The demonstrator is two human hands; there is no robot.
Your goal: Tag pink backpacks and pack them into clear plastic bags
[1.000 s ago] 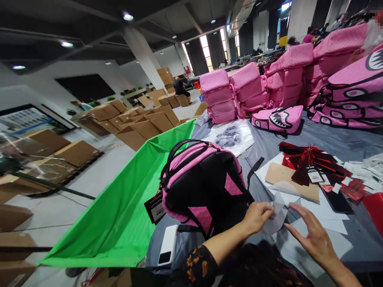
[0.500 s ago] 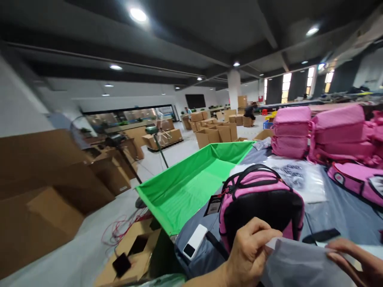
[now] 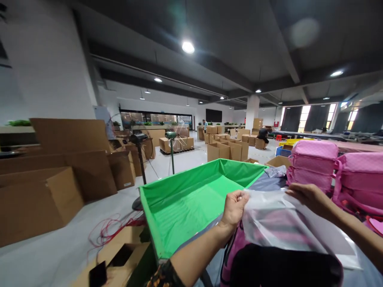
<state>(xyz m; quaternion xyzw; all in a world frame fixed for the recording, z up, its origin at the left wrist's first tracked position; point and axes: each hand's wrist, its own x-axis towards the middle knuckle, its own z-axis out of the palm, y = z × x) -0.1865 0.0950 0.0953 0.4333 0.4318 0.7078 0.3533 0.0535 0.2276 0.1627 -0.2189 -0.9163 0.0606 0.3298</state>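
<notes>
Both my hands hold up a clear plastic bag [image 3: 281, 225] by its top edge, stretched between them in front of me. My left hand [image 3: 235, 207] pinches the bag's left corner with closed fingers. My right hand [image 3: 308, 197] grips the right part of the top edge. Below and behind the bag stands a pink and black backpack [image 3: 281, 267], seen partly through the plastic. The grey table [image 3: 269, 183] carries the backpack.
A green fabric bin [image 3: 191, 199] hangs off the table's left side. Stacked pink backpacks [image 3: 314, 165] stand at the right. Cardboard boxes [image 3: 42, 199] line the floor at left; two standing fans [image 3: 171, 149] and more boxes farther back. A person sits far away.
My view has swung up and left. Both hands have lifted the plastic bag from the table to chest height and spread it over the backpack.
</notes>
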